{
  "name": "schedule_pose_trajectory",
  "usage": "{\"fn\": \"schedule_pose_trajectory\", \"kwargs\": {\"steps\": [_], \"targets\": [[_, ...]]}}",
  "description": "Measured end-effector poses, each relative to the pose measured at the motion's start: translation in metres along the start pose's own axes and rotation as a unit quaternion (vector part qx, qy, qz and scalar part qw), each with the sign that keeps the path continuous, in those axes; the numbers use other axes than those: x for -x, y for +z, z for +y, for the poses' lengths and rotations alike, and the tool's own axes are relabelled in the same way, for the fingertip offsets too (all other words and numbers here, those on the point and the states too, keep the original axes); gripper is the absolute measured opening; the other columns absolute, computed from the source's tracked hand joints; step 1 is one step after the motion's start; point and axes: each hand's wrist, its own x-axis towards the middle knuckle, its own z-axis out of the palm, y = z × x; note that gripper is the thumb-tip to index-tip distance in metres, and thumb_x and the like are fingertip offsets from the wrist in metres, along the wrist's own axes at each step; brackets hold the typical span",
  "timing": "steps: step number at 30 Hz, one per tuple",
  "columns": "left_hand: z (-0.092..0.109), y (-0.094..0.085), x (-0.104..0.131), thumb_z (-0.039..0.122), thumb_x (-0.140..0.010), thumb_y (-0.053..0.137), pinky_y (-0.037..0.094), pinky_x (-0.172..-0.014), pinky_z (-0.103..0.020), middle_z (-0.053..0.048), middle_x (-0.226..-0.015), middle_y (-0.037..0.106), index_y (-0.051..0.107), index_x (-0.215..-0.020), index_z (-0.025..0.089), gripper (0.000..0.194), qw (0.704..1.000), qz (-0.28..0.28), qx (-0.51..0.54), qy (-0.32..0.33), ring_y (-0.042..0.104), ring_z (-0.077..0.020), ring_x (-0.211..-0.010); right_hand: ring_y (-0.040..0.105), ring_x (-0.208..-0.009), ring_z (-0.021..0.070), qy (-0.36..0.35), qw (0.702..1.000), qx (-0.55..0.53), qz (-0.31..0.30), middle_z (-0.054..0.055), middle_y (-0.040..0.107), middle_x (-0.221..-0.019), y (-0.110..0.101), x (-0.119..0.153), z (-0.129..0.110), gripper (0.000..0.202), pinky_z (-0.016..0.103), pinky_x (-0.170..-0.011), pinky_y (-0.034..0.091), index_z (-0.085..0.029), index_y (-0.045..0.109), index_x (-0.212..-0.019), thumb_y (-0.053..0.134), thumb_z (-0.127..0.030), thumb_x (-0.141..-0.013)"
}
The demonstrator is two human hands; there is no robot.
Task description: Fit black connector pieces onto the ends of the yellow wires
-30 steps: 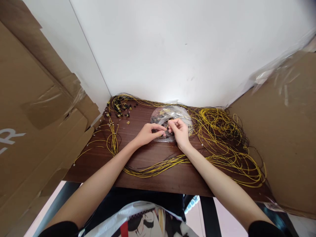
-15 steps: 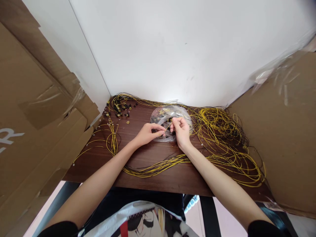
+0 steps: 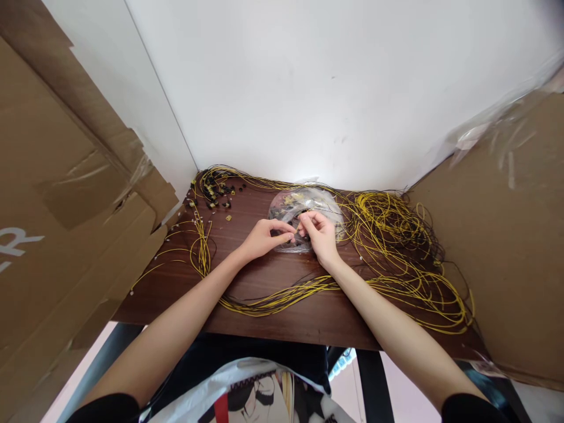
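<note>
Over a clear plastic bag (image 3: 324, 200) of small black and yellow parts, my two hands meet fingertip to fingertip. My left hand (image 3: 268, 236) pinches the end of a thin yellow wire (image 3: 298, 227) between thumb and forefinger. From the right, my right hand (image 3: 319, 236) grips the same wire with bent fingers, close to the left fingertips. What is at the wire's tip is too small to make out. The bag lies on the brown table behind and under the hands, partly covered by them.
Tangled yellow and black wires (image 3: 388, 220) pile up at the right. A wire bundle (image 3: 273, 304) runs along the front; wires with small white ends (image 3: 201, 252) lie left. Small black and yellow parts (image 3: 215, 191) sit back left. Cardboard (image 3: 79, 194) and a white wall (image 3: 299, 88) enclose the table.
My right hand has moved left and slightly down, so its fingertips are now close to the left ones. The visible stretch of wire between them is shorter. My left hand has stayed put.
</note>
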Motion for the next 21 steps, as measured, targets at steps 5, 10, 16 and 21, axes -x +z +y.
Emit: {"fn": "schedule_pose_trajectory", "kwargs": {"steps": [5,10,16,21], "targets": [[0.0,-0.0002,-0.0003,0.03,-0.078,0.062,0.048,-0.076,-0.026,-0.006,-0.076,0.073,0.07,-0.09,0.011,0.024,1.0,0.003,0.004,0.0,0.066,-0.0174,-0.076,0.05,-0.051,0.0088,0.0,1.0,0.021,-0.013,-0.002,0.058,-0.059,0.0008,0.0009,-0.0018,0.03,0.023,-0.054,0.043,-0.017,0.059,-0.073,0.068,-0.046,-0.072],[0.0009,-0.0003,-0.0001,0.03,-0.078,0.062,0.048,-0.077,-0.027,-0.006,-0.076,0.073,0.07,-0.09,0.011,0.024,1.0,0.002,-0.004,-0.002,0.066,-0.0178,-0.076,0.049,-0.05,0.0084,0.0,1.0,0.02,-0.01,-0.003,0.058,-0.058,0.0009,0.0008,-0.0017,0.029,0.023,-0.054,0.043,-0.017,0.06,-0.072,0.068,-0.045,-0.072],[0.0017,-0.0001,0.0003,0.031,-0.077,0.062,0.049,-0.077,-0.028,-0.005,-0.075,0.073,0.071,-0.089,0.012,0.024,1.0,0.004,0.001,-0.002,0.067,-0.018,-0.076,0.049,-0.051,0.0086,0.0,1.0,0.027,-0.01,-0.002,0.058,-0.058,0.0001,0.0007,-0.0007,0.028,0.022,-0.053,0.042,-0.017,0.061,-0.071,0.068,-0.045,-0.073],[0.0023,-0.0001,0.0006,0.031,-0.077,0.062,0.048,-0.077,-0.027,-0.005,-0.076,0.073,0.071,-0.09,0.012,0.025,1.0,0.0,0.001,-0.005,0.067,-0.0179,-0.076,0.05,-0.051,0.0086,-0.001,1.0,0.023,-0.012,-0.002,0.058,-0.058,0.0,0.0012,-0.0004,0.027,0.022,-0.053,0.042,-0.017,0.061,-0.072,0.068,-0.043,-0.073]]}}
